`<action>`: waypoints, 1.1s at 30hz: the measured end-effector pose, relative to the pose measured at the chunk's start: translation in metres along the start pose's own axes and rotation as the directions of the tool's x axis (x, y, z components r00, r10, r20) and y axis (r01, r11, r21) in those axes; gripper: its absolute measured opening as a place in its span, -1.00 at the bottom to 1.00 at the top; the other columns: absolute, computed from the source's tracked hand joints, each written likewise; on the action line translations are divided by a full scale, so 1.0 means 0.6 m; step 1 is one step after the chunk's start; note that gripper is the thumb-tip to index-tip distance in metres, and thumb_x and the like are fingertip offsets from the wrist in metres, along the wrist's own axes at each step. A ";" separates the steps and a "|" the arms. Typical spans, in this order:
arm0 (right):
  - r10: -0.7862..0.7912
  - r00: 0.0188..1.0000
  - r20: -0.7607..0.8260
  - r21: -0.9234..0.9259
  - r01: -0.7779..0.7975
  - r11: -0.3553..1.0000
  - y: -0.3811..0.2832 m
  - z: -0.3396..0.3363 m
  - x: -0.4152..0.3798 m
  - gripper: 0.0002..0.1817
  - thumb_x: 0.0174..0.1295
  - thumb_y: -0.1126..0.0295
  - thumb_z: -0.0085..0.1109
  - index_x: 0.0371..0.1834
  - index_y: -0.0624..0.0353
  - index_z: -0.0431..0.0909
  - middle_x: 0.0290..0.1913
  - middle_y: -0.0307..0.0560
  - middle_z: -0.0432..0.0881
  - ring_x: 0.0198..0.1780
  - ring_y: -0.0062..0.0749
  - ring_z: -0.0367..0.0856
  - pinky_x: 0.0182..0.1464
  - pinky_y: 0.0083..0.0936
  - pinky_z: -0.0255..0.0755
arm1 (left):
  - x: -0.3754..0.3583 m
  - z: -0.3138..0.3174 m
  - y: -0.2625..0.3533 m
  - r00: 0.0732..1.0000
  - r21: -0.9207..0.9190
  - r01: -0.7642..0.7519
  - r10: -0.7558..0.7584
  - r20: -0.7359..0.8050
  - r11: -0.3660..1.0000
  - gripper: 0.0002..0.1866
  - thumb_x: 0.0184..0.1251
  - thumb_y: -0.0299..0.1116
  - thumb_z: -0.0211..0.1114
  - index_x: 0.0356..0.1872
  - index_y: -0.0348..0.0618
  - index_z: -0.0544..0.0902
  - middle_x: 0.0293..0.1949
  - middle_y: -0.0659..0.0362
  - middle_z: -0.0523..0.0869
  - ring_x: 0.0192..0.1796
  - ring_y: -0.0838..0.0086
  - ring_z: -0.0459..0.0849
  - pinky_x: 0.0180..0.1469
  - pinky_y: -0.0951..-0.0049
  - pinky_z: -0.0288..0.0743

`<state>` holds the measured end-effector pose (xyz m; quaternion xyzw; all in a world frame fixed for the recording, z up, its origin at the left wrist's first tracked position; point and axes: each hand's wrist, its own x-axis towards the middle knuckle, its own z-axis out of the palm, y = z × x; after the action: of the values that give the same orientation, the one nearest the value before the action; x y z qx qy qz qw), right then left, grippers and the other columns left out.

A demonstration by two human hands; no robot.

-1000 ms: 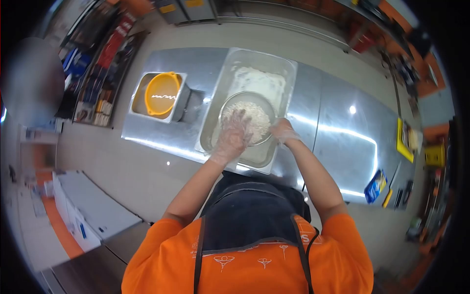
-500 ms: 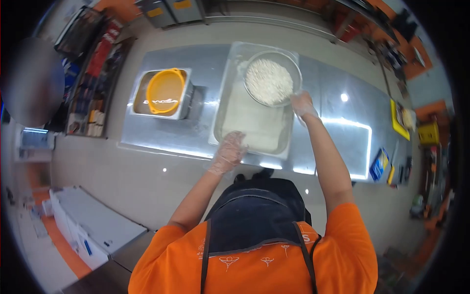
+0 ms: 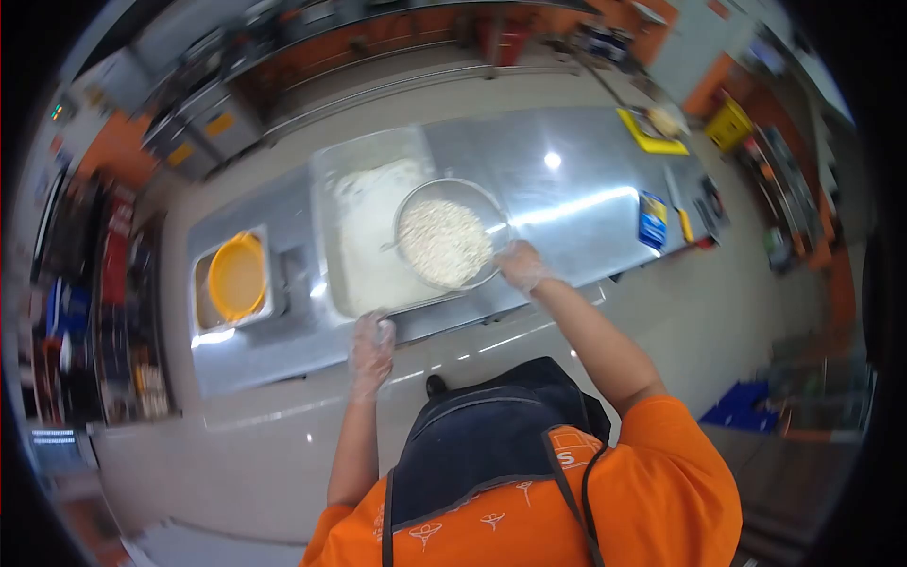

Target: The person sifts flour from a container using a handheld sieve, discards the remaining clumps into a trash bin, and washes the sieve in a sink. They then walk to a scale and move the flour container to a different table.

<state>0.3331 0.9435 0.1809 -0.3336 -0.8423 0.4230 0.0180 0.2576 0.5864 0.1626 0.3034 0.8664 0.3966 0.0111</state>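
One round mesh sieve (image 3: 452, 180), laden with pale flakes (image 3: 442, 243), overlapping in view the 3 o'clock side of a steel pan (image 3: 326, 236) of white powder (image 3: 368, 222), on bench (image 3: 576, 208). Held at its 4 o'clock rim by right hand (image 3: 518, 266), fingers closed on the edge, presumably to leave the load undisturbed; sieve body at 10 o'clock from these fingers. Left hand (image 3: 371, 350) near pan's 6 o'clock edge, apart from sieve, perhaps for steadying; fingers' spread and contact: cannot tell.

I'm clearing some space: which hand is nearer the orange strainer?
Left. The left hand is to the right of the orange strainer, by the large tray's near edge; the right hand is farther right, at the metal sieve's rim.
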 end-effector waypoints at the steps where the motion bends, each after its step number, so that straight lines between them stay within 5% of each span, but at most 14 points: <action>1: 0.046 0.999 0.016 0.047 -0.047 0.998 0.029 -0.027 -0.029 -0.62 0.19 0.21 0.23 -0.15 0.37 0.64 -0.27 0.17 0.69 -0.21 -0.13 0.67 -0.06 -0.26 0.53 | -0.006 0.031 0.005 0.999 0.007 -0.053 0.053 -0.010 0.999 -0.67 0.49 -0.24 0.12 0.08 -0.23 0.62 0.06 -0.07 0.65 0.14 0.04 0.60 0.26 0.17 0.41; 2: 0.099 0.995 0.026 0.098 -0.102 0.990 0.054 -0.058 -0.064 -0.61 0.20 0.20 0.23 -0.12 0.36 0.64 -0.26 0.17 0.69 -0.20 -0.14 0.67 -0.05 -0.27 0.53 | -0.010 0.067 0.017 0.994 0.006 -0.110 0.110 -0.012 0.994 -0.65 0.55 -0.22 0.04 0.06 -0.25 0.62 0.07 -0.05 0.65 0.14 0.06 0.60 0.26 0.18 0.41; 4: 0.180 0.959 0.217 0.128 -0.211 0.969 0.063 -0.164 -0.153 -0.59 0.22 0.19 0.21 -0.08 0.37 0.63 -0.19 0.22 0.69 -0.11 -0.06 0.68 0.04 -0.22 0.52 | 0.014 0.122 0.107 0.944 -0.382 0.282 -0.182 0.276 0.880 -0.56 0.62 -0.13 -0.11 0.20 -0.21 0.56 0.23 -0.01 0.59 0.27 0.13 0.55 0.33 0.18 0.38; 5: 0.128 0.983 0.131 0.117 -0.143 0.983 0.100 -0.200 -0.189 -0.56 0.21 0.18 0.20 -0.09 0.42 0.62 -0.18 0.31 0.69 -0.07 0.04 0.69 0.06 -0.20 0.53 | 0.019 0.179 0.149 0.940 -0.394 0.231 -0.100 0.325 0.890 -0.56 0.62 -0.13 -0.11 0.20 -0.21 0.56 0.23 -0.01 0.59 0.27 0.13 0.55 0.33 0.18 0.38; 6: 0.067 0.997 0.049 0.091 -0.071 0.993 0.139 -0.229 -0.222 -0.53 0.20 0.17 0.19 -0.11 0.48 0.61 -0.18 0.40 0.68 -0.04 0.13 0.70 0.09 -0.17 0.55 | 0.018 0.242 0.192 0.900 -0.755 0.432 -0.176 0.400 0.493 -0.51 0.61 -0.07 -0.14 0.30 -0.17 0.47 0.31 0.00 0.52 0.33 0.14 0.49 0.38 0.15 0.34; 7: 0.026 1.000 0.002 0.066 -0.026 0.997 0.191 -0.260 -0.247 -0.58 0.21 0.21 0.15 -0.09 0.42 0.62 -0.15 0.43 0.67 -0.01 0.16 0.68 0.12 -0.15 0.53 | 0.016 0.308 0.244 0.823 -0.846 0.529 -0.204 0.531 -0.065 -0.45 0.61 -0.01 -0.18 0.40 -0.13 0.39 0.40 0.02 0.45 0.40 0.16 0.44 0.44 0.12 0.31; 9: 0.040 0.999 -0.031 0.195 -0.033 0.980 0.276 -0.349 -0.320 -0.61 0.21 0.26 0.12 -0.02 0.33 0.63 -0.09 0.41 0.67 0.03 0.18 0.66 0.16 -0.12 0.49 | 0.004 0.407 0.379 0.666 -0.609 0.734 0.147 0.731 -0.301 -0.36 0.58 0.10 -0.18 0.51 -0.05 0.23 0.49 0.02 0.32 0.47 0.10 0.34 0.50 0.02 0.23; 10: 0.136 0.987 0.080 0.192 -0.149 0.970 0.317 -0.405 -0.354 -0.54 0.32 0.21 0.09 0.13 0.36 0.51 0.09 0.39 0.60 0.22 0.14 0.55 0.31 -0.16 0.37 | -0.009 0.473 0.459 0.615 -0.546 0.778 0.206 0.761 -0.310 -0.31 0.54 0.20 -0.18 0.50 -0.03 0.28 0.47 0.01 0.35 0.46 0.05 0.36 0.48 -0.04 0.26; 11: 0.164 0.986 0.000 0.248 -0.159 0.956 0.374 -0.440 -0.389 -0.55 0.30 0.21 0.10 0.06 0.40 0.54 0.02 0.39 0.63 0.17 0.11 0.60 0.25 -0.15 0.41 | -0.027 0.540 0.525 0.562 -0.480 0.819 0.276 0.779 -0.313 -0.30 0.54 0.20 -0.17 0.50 -0.03 0.28 0.47 0.01 0.35 0.46 0.05 0.36 0.48 -0.04 0.26; 13: 0.350 0.932 0.089 0.304 -0.360 0.882 0.443 -0.529 -0.441 -0.58 0.21 0.26 0.08 -0.09 0.46 0.60 -0.12 0.47 0.65 0.03 0.19 0.67 0.12 -0.09 0.49 | -0.063 0.663 0.628 0.443 -0.345 0.890 0.390 0.807 -0.297 -0.30 0.53 0.21 -0.17 0.49 -0.02 0.29 0.47 0.02 0.36 0.46 0.05 0.36 0.47 -0.04 0.26; 19: 0.414 0.884 -0.216 0.344 -0.328 0.880 0.767 -0.714 -0.529 -0.54 0.23 0.22 0.11 -0.04 0.49 0.56 -0.07 0.50 0.63 0.07 0.18 0.65 0.13 -0.08 0.47 | -0.109 0.969 0.917 0.164 -0.046 0.975 0.563 0.810 -0.219 -0.30 0.52 0.22 -0.14 0.48 -0.01 0.31 0.46 0.03 0.37 0.46 0.05 0.36 0.47 -0.05 0.27; 20: 0.469 0.868 -0.163 0.401 -0.376 0.835 0.769 -0.742 -0.540 -0.51 0.25 0.17 0.13 -0.02 0.48 0.54 -0.03 0.47 0.63 0.11 0.21 0.62 0.17 -0.08 0.45 | -0.101 0.997 0.945 0.142 -0.017 0.977 0.584 0.800 -0.214 -0.30 0.51 0.23 -0.14 0.48 -0.01 0.31 0.46 0.03 0.37 0.46 0.05 0.36 0.46 -0.05 0.27; 26: 0.571 0.786 -0.236 0.516 -0.397 0.759 0.980 -0.966 -0.547 -0.49 0.27 0.13 0.12 -0.02 0.47 0.54 0.01 0.45 0.60 0.14 0.23 0.58 0.20 -0.10 0.42 | -0.076 1.238 1.222 -0.036 0.077 0.995 0.530 0.847 -0.055 -0.30 0.49 0.25 -0.09 0.45 0.00 0.37 0.43 0.05 0.42 0.43 0.06 0.40 0.44 -0.08 0.30; 33: 0.721 0.654 -0.230 0.559 -0.518 0.647 1.286 -1.344 -0.489 -0.46 0.24 0.11 0.11 -0.03 0.51 0.54 0.03 0.47 0.60 0.10 0.26 0.60 0.18 -0.09 0.45 | -0.034 1.668 1.550 -0.210 0.229 0.973 0.577 0.790 0.040 -0.30 0.50 0.24 -0.11 0.45 0.00 0.37 0.43 0.05 0.43 0.43 0.06 0.41 0.43 -0.08 0.32</action>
<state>1.2349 1.6629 0.2130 -0.6799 -0.5231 0.4972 0.1301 1.0149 1.7232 0.1177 0.0029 0.1036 0.3901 0.9149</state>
